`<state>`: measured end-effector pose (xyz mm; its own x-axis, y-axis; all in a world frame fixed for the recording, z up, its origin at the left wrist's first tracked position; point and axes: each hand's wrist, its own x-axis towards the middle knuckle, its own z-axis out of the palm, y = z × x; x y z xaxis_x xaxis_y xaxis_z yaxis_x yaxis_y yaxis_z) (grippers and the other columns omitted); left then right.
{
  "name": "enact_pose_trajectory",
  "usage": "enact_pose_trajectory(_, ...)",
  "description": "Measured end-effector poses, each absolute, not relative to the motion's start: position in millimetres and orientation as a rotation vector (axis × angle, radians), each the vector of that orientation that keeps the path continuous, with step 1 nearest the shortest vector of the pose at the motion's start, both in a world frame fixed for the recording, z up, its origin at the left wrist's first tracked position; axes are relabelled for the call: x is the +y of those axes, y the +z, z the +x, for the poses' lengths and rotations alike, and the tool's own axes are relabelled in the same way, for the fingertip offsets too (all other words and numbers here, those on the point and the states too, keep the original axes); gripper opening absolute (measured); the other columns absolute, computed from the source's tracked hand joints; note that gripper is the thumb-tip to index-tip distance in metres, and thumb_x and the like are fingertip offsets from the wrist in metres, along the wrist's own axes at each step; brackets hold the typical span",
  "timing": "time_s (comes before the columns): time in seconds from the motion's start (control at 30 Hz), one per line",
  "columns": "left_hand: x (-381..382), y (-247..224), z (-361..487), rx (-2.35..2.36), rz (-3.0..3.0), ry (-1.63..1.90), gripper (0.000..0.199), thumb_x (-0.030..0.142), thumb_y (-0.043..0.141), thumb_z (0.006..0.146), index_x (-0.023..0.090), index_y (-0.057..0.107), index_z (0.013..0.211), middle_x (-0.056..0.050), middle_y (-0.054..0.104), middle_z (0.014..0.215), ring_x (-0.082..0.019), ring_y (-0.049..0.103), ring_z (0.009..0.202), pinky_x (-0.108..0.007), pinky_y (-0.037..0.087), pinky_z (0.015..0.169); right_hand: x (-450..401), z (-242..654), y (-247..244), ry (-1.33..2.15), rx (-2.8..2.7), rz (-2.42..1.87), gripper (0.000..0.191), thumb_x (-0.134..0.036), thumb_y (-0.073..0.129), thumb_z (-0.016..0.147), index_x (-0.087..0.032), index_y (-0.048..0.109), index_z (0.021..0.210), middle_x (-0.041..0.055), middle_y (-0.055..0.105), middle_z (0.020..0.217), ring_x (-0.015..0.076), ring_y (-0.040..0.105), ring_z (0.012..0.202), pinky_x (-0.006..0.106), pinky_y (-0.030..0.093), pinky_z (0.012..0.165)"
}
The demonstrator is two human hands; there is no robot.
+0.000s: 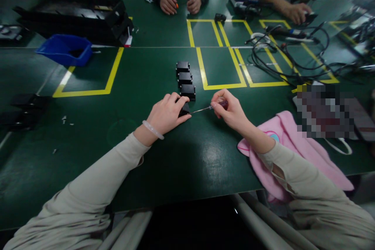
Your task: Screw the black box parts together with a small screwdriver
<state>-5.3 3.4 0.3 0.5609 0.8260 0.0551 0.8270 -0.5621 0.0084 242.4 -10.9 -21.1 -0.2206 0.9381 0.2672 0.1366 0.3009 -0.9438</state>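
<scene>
My left hand is closed around a small black block on the green table, thumb in front and fingers behind. A screwdriver is gripped by the handle in my right hand. Its thin metal shaft points left, and the tip meets the near right side of the block, by my left thumb. Whether a screw sits under the tip is too small to tell. Behind the held block, three similar black blocks stand in a row, with small shiny screws at their sides.
Small screws and more black parts lie at left. A blue bin and black trays stand behind them. A pink cloth lies under my right forearm; cables sprawl far right. Other people's hands rest across the table.
</scene>
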Motion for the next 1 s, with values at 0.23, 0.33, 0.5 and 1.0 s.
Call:
enact_pose_trajectory(0.23, 3.0, 0.1, -6.1, -1.458, -2.763, -0.079, 0.051, 0.048, 0.065, 0.101, 0.019, 0.055, 0.142, -0.014, 0.062, 0.130, -0.031, 0.061, 0.116, -0.039, 0.055, 0.087, -10.2, 242.8, -23.3, 1.083, -1.605, -1.015, 0.036, -0.058, 0.064, 0.101, -0.025, 0.053, 0.091, -0.0094, 0.047, 0.054, 0.0098, 0.044, 0.045, 0.027, 0.032, 0.047)
enact_pose_trajectory(0.33, 2.8, -0.1, -6.6, -1.452, -2.759, -0.077, 0.051, 0.048, 0.065, 0.101, 0.019, 0.055, 0.142, -0.014, 0.062, 0.128, -0.031, 0.061, 0.115, -0.039, 0.055, 0.087, -10.4, 243.0, -23.6, 1.098, -1.619, -1.023, 0.036, -0.058, 0.063, 0.101, -0.025, 0.052, 0.092, -0.0093, 0.047, 0.053, 0.0096, 0.043, 0.043, 0.027, 0.029, 0.045)
enact_pose_trajectory(0.5, 2.9, -1.1, -6.5, -1.449, -2.748, -0.082, 0.051, 0.049, 0.065, 0.101, 0.020, 0.055, 0.142, -0.013, 0.062, 0.128, -0.031, 0.061, 0.116, -0.038, 0.055, 0.088, -9.6, 242.6, -24.9, 1.034, -1.615, -0.972, 0.035, -0.055, 0.066, 0.100, -0.023, 0.053, 0.093, -0.0087, 0.049, 0.061, 0.0080, 0.046, 0.047, 0.026, 0.033, 0.048)
enact_pose_trajectory(1.0, 3.5, -3.8, -7.4, -1.433, -2.747, -0.123, 0.051, 0.048, 0.067, 0.100, 0.020, 0.056, 0.141, -0.014, 0.063, 0.126, -0.031, 0.061, 0.114, -0.039, 0.055, 0.087, -7.1, 244.7, -27.9, 1.084, -1.622, -1.008, 0.038, -0.058, 0.064, 0.101, -0.023, 0.053, 0.090, -0.0097, 0.048, 0.051, 0.0081, 0.043, 0.042, 0.025, 0.030, 0.045)
